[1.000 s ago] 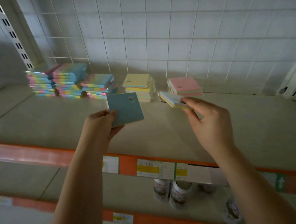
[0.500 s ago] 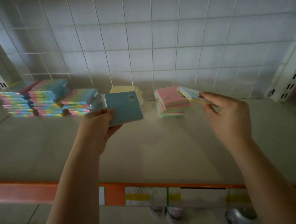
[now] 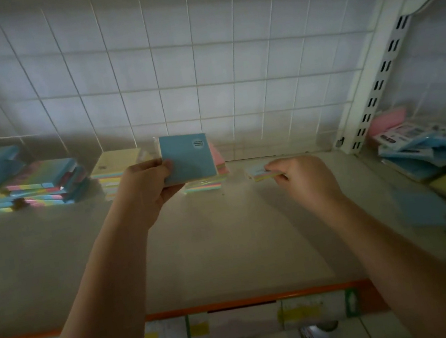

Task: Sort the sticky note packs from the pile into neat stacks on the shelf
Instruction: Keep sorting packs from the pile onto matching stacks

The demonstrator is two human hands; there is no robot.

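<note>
The blue pack (image 3: 187, 158) stood nearly upright in the left hand (image 3: 147, 190), thumb curled over its near-left edge, in front of the pink-topped stack (image 3: 219, 163); the thin multicoloured pack (image 3: 259, 171) lay low over the shelf (image 3: 226, 240), pinched at its right edge by the right hand (image 3: 304, 179); bare shelf stretched between fingers and the orange front edge (image 3: 236, 303); the loose pile (image 3: 430, 149) lay right of the right fingers; both forearms reached forward.

White wire grid (image 3: 200, 65) behind; slotted upright (image 3: 377, 85) at right; orange edge strip (image 3: 236, 303) with price labels (image 3: 304, 311); bottles (image 3: 313, 334) below.
</note>
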